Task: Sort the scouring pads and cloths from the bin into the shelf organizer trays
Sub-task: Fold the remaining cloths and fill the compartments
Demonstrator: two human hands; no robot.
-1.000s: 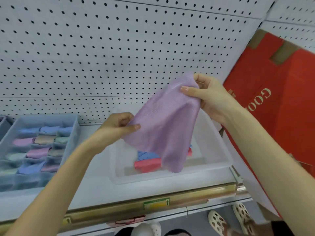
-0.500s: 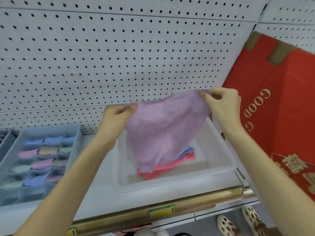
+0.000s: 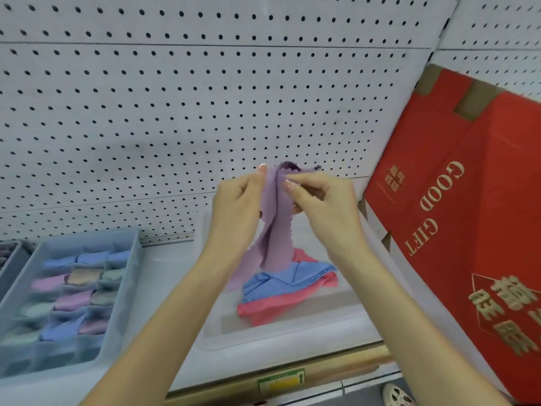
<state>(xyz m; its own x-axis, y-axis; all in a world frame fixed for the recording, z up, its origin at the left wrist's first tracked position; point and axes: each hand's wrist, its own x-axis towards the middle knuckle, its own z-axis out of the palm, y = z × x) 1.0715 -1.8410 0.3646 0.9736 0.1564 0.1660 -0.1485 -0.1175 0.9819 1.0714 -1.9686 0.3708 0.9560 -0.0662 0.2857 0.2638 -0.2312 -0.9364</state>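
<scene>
Left hand [image 3: 237,208] and right hand [image 3: 326,209] met — grips pinch purple cloth [image 3: 273,221] above bin [image 3: 292,332]; red box [image 3: 468,200] beside.

1. Grey-blue plastic organizer tray [image 3: 126,288]: runs off the left edge; contents blurred;
2. Red cardboard gift box [image 3: 456,218]: cut by the right edge;
3. Flat pink cloth [image 3: 272,310]: partly under folded blue cloth [image 3: 281,279] and hanging lilac textured cloth [image 3: 273,230].

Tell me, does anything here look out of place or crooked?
The red box on the right stands tilted in front of the pegboard, its lettering turned sideways. In the bin, the blue cloth and pink cloth lie in a loose, rumpled heap, unlike the folded ones in the tray. Nothing looks spilled or damaged.
</scene>
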